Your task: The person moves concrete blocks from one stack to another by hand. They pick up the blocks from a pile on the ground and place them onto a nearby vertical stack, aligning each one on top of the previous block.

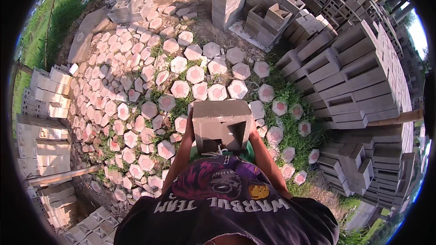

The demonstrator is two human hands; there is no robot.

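Note:
A grey hollow concrete block is held up close in front of my body. My left hand presses against its left side, and my right hand against its right side. The block hides most of the fingers of both hands. Two dark openings show on the side that faces me, with a white cord from my clothing hanging near them. Below the block lie hexagonal paving stones with reddish centres, set loosely among grass.
Tall stacks of concrete blocks line the right side. A few blocks stand on the dirt ahead. More stacked blocks run along the left, where a wooden pole juts out. Broken pavers make the ground uneven.

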